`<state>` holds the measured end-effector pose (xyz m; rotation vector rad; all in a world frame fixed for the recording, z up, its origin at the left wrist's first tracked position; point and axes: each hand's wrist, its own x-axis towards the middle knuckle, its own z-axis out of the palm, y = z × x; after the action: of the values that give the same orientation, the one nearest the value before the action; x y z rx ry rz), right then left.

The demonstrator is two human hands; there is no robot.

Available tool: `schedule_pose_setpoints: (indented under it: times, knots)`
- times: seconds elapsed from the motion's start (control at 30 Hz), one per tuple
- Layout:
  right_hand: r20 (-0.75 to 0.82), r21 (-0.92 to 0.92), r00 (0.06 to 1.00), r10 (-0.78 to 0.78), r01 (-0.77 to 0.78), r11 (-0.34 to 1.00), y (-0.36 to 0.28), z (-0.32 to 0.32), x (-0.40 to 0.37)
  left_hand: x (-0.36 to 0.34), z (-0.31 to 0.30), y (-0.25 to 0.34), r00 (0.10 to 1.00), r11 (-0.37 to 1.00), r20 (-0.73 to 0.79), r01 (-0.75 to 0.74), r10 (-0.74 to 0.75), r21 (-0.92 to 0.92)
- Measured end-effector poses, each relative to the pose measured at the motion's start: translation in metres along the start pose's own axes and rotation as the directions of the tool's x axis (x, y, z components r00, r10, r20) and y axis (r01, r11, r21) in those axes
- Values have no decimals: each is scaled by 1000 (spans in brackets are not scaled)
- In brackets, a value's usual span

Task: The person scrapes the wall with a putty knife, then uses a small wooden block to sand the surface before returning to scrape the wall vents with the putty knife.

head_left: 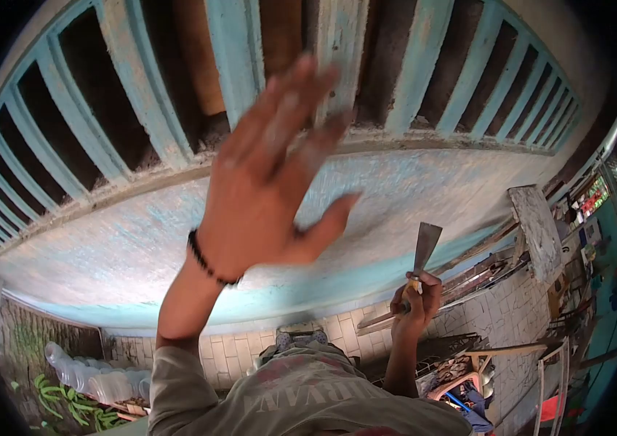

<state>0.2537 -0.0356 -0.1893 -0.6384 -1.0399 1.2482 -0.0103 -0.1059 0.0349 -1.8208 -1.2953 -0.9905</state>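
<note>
My left hand (257, 174), with a dark bead bracelet (210, 265) at the wrist, is raised in front of the wall with its fingers spread. It holds nothing, and its fingertips are blurred. Behind it runs a wall (395, 182) with patchy, worn blue and whitish paint, below a row of blue slats (235, 58). Lower at the right, my right hand (419, 301) is closed around the handle of a putty knife (427, 243). The flat metal blade points up, apart from the wall as far as I can tell.
Clear plastic containers (97, 378) and green plants (68, 403) are at the lower left. A worn wooden board (535, 232) leans at the right. Wood pieces, a wooden frame (553, 385) and a reddish chair (461, 385) stand on the tiled floor (235, 356).
</note>
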Motion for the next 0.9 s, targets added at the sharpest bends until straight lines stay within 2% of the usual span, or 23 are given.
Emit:
schedule_pose_setpoints:
  times: [0.03,0.1,0.13,0.2,0.27,0.3,0.37,0.4,0.47,0.5,0.53,0.63,0.73,0.77,0.8,0.83,0.87,0.9]
  knots:
    - [36,9,999,16,-16,1000,1,3,2,9,6,-4,996,999,-90,-5,9,41]
    - [107,24,993,39,-42,999,3,9,8,10,30,-7,1000,993,23,9,-12,119]
    - [115,55,993,-5,-1,998,-1,17,9,4,42,-9,997,988,75,12,-24,156]
    - [106,37,993,-41,37,999,0,19,10,-33,52,6,936,991,350,-8,-39,130]
    - [78,52,996,-50,46,998,4,16,13,-79,56,28,930,980,360,6,68,-200]
    - [90,39,995,-41,38,999,8,9,14,-101,56,39,957,924,287,78,35,-374]
    - [104,19,994,-26,24,1000,16,-10,18,-161,62,53,937,829,330,274,-116,-487]
    - [55,16,998,14,-14,1000,22,-20,16,-194,66,60,891,798,368,417,-265,-435]
    - [55,-80,996,-76,80,994,25,-38,21,-273,79,76,712,685,369,692,-597,-229]
    - [65,-150,992,-104,113,982,21,-44,22,-311,77,82,640,647,375,752,-671,-128]
    - [86,-275,975,-206,222,935,15,-48,26,-350,72,88,574,602,406,795,-711,-68]
    - [-84,-292,949,-304,269,918,0,-50,44,-407,41,107,456,483,388,875,-801,-31]
    - [53,-289,917,-396,394,873,-22,-44,71,-405,21,98,506,528,315,849,-803,-20]
    - [184,-387,878,-441,477,789,-26,-48,88,-396,17,91,529,557,291,830,-797,16]
    - [276,-162,834,-477,530,833,-46,-16,97,-380,14,82,582,607,248,795,-774,28]
    - [399,-177,772,-494,594,785,-62,2,111,-361,13,74,608,622,188,783,-772,22]
    - [384,-127,760,-525,607,785,-75,28,117,-343,11,67,626,640,169,768,-761,34]
    - [440,-103,703,-559,658,746,-86,41,130,-323,9,62,634,644,150,764,-759,34]
